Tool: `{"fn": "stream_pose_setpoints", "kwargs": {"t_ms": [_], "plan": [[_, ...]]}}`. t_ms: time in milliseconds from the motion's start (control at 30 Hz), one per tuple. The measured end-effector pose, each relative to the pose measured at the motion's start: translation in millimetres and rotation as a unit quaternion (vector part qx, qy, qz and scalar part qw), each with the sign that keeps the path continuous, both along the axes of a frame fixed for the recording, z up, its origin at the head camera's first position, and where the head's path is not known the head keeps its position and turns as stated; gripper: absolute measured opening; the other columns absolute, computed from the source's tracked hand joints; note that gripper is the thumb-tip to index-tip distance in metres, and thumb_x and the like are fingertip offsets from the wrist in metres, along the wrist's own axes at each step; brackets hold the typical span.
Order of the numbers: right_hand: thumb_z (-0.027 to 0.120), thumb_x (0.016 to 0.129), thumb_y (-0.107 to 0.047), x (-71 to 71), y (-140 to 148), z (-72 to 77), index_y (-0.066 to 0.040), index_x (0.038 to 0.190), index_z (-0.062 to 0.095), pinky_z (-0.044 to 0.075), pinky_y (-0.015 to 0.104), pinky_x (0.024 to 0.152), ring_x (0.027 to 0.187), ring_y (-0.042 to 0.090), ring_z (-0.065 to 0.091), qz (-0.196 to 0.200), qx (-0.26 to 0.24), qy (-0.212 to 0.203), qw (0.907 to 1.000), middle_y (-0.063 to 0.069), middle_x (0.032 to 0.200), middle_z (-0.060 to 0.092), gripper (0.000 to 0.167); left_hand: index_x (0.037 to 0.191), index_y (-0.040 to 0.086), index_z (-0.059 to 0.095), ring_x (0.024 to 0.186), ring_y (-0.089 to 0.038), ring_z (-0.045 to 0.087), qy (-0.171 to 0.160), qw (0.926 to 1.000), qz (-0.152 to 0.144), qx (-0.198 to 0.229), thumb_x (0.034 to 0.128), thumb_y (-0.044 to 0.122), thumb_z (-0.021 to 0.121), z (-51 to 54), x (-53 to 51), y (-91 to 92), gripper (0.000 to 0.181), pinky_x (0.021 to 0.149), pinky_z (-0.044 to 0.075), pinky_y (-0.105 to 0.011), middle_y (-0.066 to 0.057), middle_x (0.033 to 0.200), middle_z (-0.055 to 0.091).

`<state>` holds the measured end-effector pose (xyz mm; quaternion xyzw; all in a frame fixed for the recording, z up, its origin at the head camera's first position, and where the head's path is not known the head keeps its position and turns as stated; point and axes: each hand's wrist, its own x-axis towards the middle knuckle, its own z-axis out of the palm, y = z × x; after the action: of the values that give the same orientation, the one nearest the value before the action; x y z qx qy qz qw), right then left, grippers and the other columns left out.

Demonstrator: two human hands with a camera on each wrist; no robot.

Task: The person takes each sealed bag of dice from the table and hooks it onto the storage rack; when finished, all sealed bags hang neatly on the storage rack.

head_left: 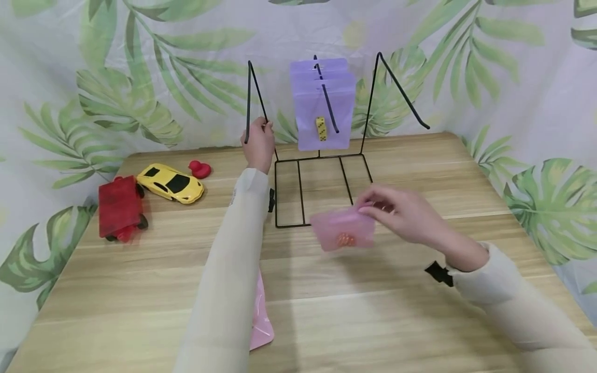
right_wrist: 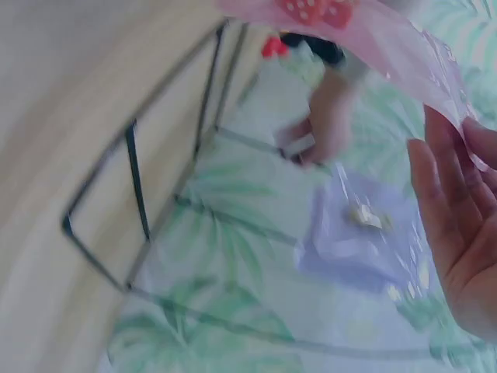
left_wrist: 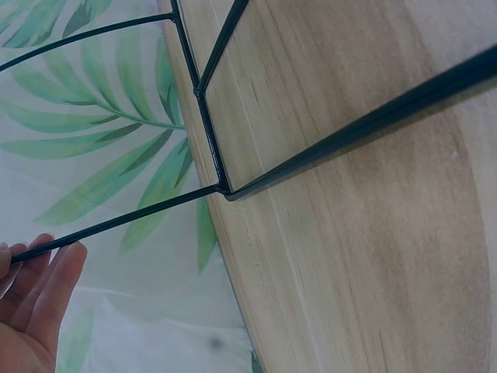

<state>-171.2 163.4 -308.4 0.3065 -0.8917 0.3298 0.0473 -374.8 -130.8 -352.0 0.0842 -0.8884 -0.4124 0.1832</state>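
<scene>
The left hand (head_left: 261,144) grips the left upright of a black wire rack (head_left: 276,194); in the left wrist view its fingers (left_wrist: 66,268) curl round the thin rod (left_wrist: 116,221). In front of the rack, the right hand (head_left: 406,215) pinches the top edge of a pink pouch (head_left: 326,228) with orange-red dotted pieces inside, held tilted above the table. The right wrist view shows the pouch (right_wrist: 373,39) between thumb and fingers (right_wrist: 450,179). Purple pouches (head_left: 305,114), the front one with yellow dice, hang on the rack's middle hook.
Another pink pouch (head_left: 262,321) lies on the wooden table (head_left: 350,321), partly hidden by the left sleeve. On the left are a red toy vehicle (head_left: 120,207), a yellow toy car (head_left: 170,182) and a red rubber duck (head_left: 200,169). The rack's side hooks (head_left: 403,93) stick out toward the front.
</scene>
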Motion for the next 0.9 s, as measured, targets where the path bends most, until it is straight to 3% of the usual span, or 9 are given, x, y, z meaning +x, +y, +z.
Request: {"fn": "stream_pose_setpoints", "kwargs": {"t_ms": [100,167,300,400,500,800,900], "plan": [[0.066,0.092,-0.001,2.4,17,12.1,-0.009,0.102,0.070,0.052,0.017,0.071,0.078,0.002,0.064,-0.043,-0.066,0.039,0.9961,-0.003,0.094,0.073,0.013,0.118,0.010,0.069,0.084,-0.024,0.064,-0.002,1.0000,0.000,-0.004,0.1058,0.027,0.048,-0.5,0.1,-1.4,0.030,0.081,0.049,-0.040,-0.007,0.103,0.073],[0.065,0.090,0.007,0.8,28,19.3,0.000,0.102,0.068,0.050,0.013,0.067,0.074,0.000,0.062,-0.063,-0.131,0.071,0.9869,-0.009,0.092,0.072,0.014,0.119,0.010,0.068,0.084,-0.023,0.064,-0.004,1.0000,-0.002,-0.007,0.1059,0.028,0.048,0.1,-0.1,-2.2,0.030,0.080,0.049,-0.040,-0.007,0.104,0.073],[0.061,0.088,0.015,-9.0,47,32.2,0.012,0.100,0.063,0.045,0.011,0.059,0.063,0.001,0.056,-0.068,-0.277,0.114,0.9518,-0.013,0.085,0.067,0.012,0.121,0.010,0.067,0.084,-0.022,0.064,-0.013,0.9999,-0.005,-0.005,0.1066,0.028,0.046,2.1,-0.3,-3.8,0.031,0.078,0.048,-0.039,-0.007,0.107,0.073],[0.063,0.091,0.009,-18.3,56,39.3,0.006,0.098,0.065,0.047,0.012,0.058,0.062,0.005,0.056,-0.048,-0.371,0.105,0.9215,-0.005,0.082,0.067,0.008,0.122,0.009,0.066,0.085,-0.022,0.064,-0.022,0.9997,-0.006,-0.005,0.1070,0.029,0.045,2.9,0.2,-4.5,0.032,0.077,0.048,-0.038,-0.007,0.108,0.072],[0.066,0.093,0.001,-25.9,60,42.9,-0.005,0.099,0.067,0.050,0.012,0.059,0.064,0.006,0.059,-0.039,-0.423,0.088,0.9011,0.000,0.083,0.068,0.009,0.123,0.010,0.065,0.086,-0.022,0.064,-0.031,0.9995,-0.008,-0.006,0.1073,0.029,0.044,3.0,0.9,-4.4,0.033,0.077,0.049,-0.039,-0.007,0.110,0.072],[0.063,0.093,0.005,-37.2,59,40.2,-0.004,0.099,0.066,0.049,0.013,0.058,0.063,0.006,0.058,-0.044,-0.463,0.077,0.8821,0.000,0.079,0.067,0.011,0.123,0.010,0.065,0.086,-0.022,0.064,-0.033,0.9994,-0.014,-0.003,0.1072,0.029,0.044,3.9,1.7,-2.4,0.033,0.078,0.048,-0.040,-0.006,0.110,0.072],[0.064,0.093,0.004,-39.9,61,38.8,-0.005,0.099,0.067,0.048,0.014,0.057,0.062,0.007,0.058,-0.056,-0.467,0.072,0.8797,0.001,0.078,0.067,0.012,0.123,0.009,0.065,0.087,-0.023,0.063,-0.032,0.9994,-0.015,-0.004,0.1073,0.029,0.043,3.8,1.7,-1.2,0.033,0.078,0.048,-0.040,-0.007,0.110,0.072]]}}
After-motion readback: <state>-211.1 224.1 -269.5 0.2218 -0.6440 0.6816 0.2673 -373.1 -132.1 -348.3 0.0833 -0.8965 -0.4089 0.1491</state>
